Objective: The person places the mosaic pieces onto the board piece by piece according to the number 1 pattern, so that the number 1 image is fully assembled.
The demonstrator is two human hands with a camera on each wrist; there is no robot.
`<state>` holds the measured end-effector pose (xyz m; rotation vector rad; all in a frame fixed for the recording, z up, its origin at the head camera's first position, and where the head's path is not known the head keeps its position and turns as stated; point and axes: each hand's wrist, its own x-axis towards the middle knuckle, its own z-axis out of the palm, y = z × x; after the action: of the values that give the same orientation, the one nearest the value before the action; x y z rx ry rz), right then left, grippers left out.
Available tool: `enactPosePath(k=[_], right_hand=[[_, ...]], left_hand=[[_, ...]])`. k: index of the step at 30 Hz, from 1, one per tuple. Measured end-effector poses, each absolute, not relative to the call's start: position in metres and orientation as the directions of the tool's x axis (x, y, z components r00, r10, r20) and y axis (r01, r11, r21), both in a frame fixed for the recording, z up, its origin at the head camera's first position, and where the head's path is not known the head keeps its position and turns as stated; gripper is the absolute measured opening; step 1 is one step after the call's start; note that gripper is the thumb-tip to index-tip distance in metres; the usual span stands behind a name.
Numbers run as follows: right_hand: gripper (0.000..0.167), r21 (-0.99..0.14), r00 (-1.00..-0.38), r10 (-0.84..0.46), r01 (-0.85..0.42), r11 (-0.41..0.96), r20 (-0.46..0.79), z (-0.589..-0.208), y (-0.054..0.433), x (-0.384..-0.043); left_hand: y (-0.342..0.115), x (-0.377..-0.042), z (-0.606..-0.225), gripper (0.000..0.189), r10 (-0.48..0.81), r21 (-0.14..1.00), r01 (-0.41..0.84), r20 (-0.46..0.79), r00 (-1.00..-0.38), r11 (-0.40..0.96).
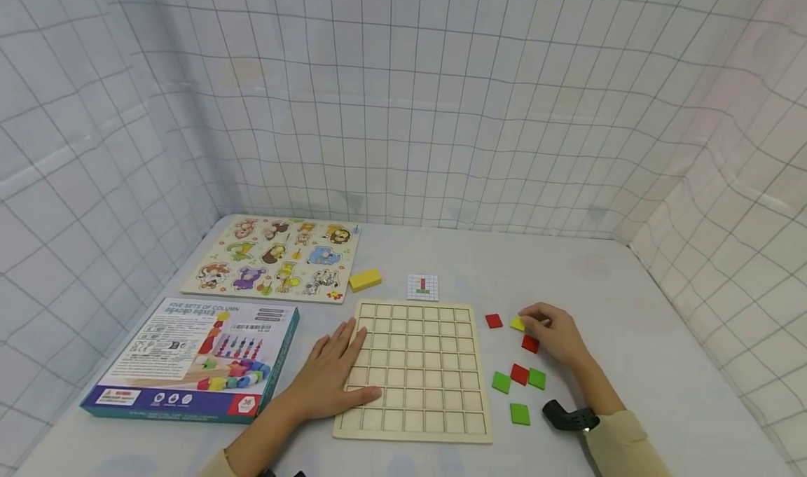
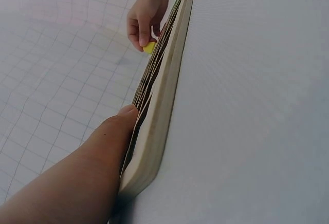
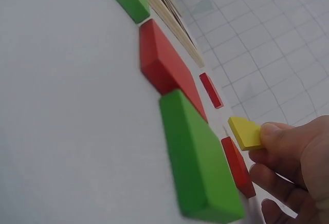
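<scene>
My right hand (image 1: 557, 333) pinches a yellow square tile (image 3: 245, 132) between thumb and fingers, close over a red tile (image 1: 530, 344) right of the board. With fingers spread nearly straight, my left hand (image 1: 330, 379) rests on the left edge of the wooden grid board (image 1: 412, 435). In the left wrist view its thumb (image 2: 110, 131) lies along the board's rim. Every square of the grid shows bare wood. Near the right hand lie another red tile (image 1: 494, 321), a third red one (image 1: 520, 374) and green tiles (image 1: 520, 414).
A small pattern card (image 1: 422, 287) lies behind the board, with a yellow block (image 1: 365, 279) to its left. At the back left is an animal puzzle board (image 1: 271, 258). A bead-set box (image 1: 189, 361) lies left of the left hand. Grid-patterned cloth walls (image 1: 416, 113) enclose the table.
</scene>
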<state>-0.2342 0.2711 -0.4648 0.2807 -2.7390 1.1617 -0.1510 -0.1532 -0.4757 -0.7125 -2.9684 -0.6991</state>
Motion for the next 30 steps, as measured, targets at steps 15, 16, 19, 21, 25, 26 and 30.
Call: enactPosePath(k=[15, 16, 19, 21, 25, 26, 30], right_hand=[[0.009, -0.704, -0.964, -0.170, -0.265, 0.659, 0.204, -0.460, 0.244, -0.235], [0.009, -0.706, -0.964, -0.173, -0.265, 0.657, 0.201, -0.460, 0.242, -0.235], [0.010, -0.716, -0.963, -0.186, -0.268, 0.645, 0.192, -0.458, 0.237, -0.235], [0.012, -0.720, -0.961, -0.200, -0.275, 0.637, 0.190, -0.457, 0.234, -0.235], [0.010, -0.718, -0.954, -0.218, -0.300, 0.628, 0.208, -0.456, 0.229, -0.237], [0.009, -0.717, -0.952, -0.221, -0.305, 0.627, 0.213, -0.456, 0.228, -0.238], [0.008, -0.716, -0.949, -0.225, -0.314, 0.623, 0.221, -0.454, 0.223, -0.240]], left_hand=[[-0.153, -0.151, -0.474, 0.104, 0.427, 0.428, 0.421, 0.087, -0.900, 0.800], [-0.153, -0.151, -0.474, 0.104, 0.428, 0.428, 0.421, 0.086, -0.900, 0.800], [-0.152, -0.151, -0.474, 0.103, 0.427, 0.428, 0.421, 0.086, -0.900, 0.800], [-0.153, -0.150, -0.474, 0.103, 0.427, 0.429, 0.420, 0.085, -0.900, 0.799], [-0.153, -0.150, -0.474, 0.103, 0.430, 0.435, 0.423, 0.087, -0.899, 0.795], [-0.153, -0.150, -0.474, 0.103, 0.430, 0.436, 0.423, 0.088, -0.898, 0.794], [-0.153, -0.151, -0.474, 0.103, 0.431, 0.433, 0.427, 0.094, -0.897, 0.794]])
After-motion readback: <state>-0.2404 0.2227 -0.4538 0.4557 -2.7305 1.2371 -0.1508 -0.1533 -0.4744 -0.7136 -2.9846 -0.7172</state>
